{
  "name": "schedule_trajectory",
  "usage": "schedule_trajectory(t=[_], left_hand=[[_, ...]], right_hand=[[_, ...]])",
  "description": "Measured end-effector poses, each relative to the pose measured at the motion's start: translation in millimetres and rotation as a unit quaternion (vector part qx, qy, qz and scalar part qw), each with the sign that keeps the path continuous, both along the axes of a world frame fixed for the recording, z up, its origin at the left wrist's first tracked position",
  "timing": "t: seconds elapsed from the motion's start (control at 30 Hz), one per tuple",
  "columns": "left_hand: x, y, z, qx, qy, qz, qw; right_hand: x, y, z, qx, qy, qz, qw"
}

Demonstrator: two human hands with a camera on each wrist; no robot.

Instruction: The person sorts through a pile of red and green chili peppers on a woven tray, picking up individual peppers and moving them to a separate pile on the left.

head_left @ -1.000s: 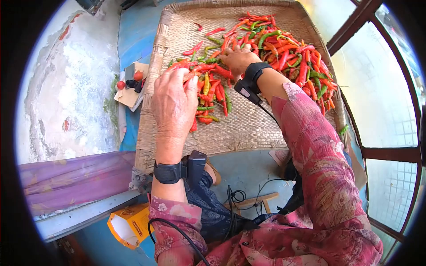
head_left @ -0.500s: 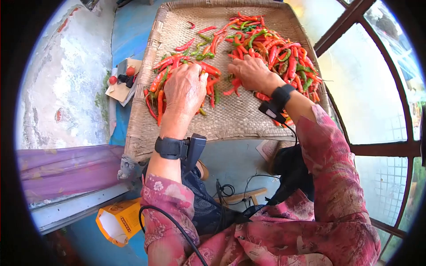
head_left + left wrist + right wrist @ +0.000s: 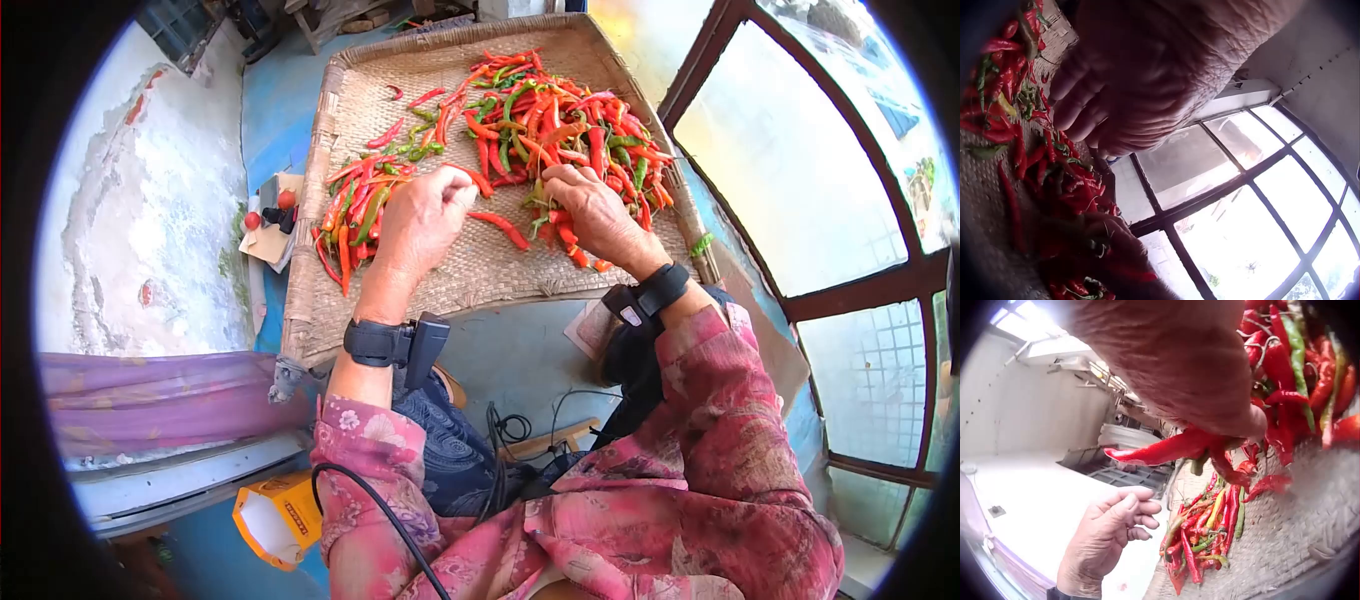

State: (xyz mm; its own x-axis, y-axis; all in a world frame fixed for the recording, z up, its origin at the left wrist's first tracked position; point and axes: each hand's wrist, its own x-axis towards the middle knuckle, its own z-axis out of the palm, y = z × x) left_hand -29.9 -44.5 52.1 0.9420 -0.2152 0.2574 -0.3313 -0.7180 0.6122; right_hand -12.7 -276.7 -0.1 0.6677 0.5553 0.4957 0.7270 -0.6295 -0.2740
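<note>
Red and green chili peppers lie in two main groups on a woven tray [image 3: 480, 270]: a larger heap [image 3: 570, 115] at the right and a smaller pile [image 3: 350, 215] at the left. My left hand [image 3: 425, 220] is raised beside the smaller pile; the right wrist view shows its fingers loosely bent with nothing in them. At the near edge of the larger heap, my right hand [image 3: 602, 218] grips red chili peppers [image 3: 1172, 447], which jut out from beneath its fingers. A single red chili pepper [image 3: 498, 229] shows between the hands. The right fingertips are partly hidden.
Scattered peppers [image 3: 420, 135] join the two groups farther back. A raised rim [image 3: 325, 130] borders the tray. Framed windows [image 3: 800, 150] stand at the right and a peeling wall [image 3: 180, 200] at the left. Cables [image 3: 508, 425] and a yellow box [image 3: 280, 520] are below.
My right hand has moved from the middle of the tray to the larger heap's near edge. My left hand has come off the smaller pile toward the right. The head view has shifted.
</note>
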Motion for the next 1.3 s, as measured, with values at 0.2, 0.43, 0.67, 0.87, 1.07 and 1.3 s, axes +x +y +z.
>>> schedule_trajectory(t=[0.2, 0.43, 0.67, 0.87, 1.07, 1.3], left_hand=[[23, -22, -34, -0.213, 0.230, -0.021, 0.949], [40, -45, -47, -0.224, 0.255, -0.008, 0.941], [37, -55, -45, -0.336, 0.206, -0.043, 0.918], [36, -60, -48, -0.382, 0.136, -0.116, 0.907], [28, -63, -51, -0.260, 0.071, -0.124, 0.955], [27, -64, -51, -0.340, 0.113, -0.026, 0.933]], right_hand=[[19, 0, 16, 0.236, 0.066, -0.006, 0.969], [39, -13, 27, 0.354, 0.313, -0.043, 0.880], [45, -8, 17, 0.307, 0.279, -0.039, 0.909], [50, 3, -5, 0.161, 0.198, -0.004, 0.967], [38, 3, 9, 0.086, 0.183, -0.018, 0.979], [32, 9, 20, 0.134, 0.227, -0.030, 0.964]])
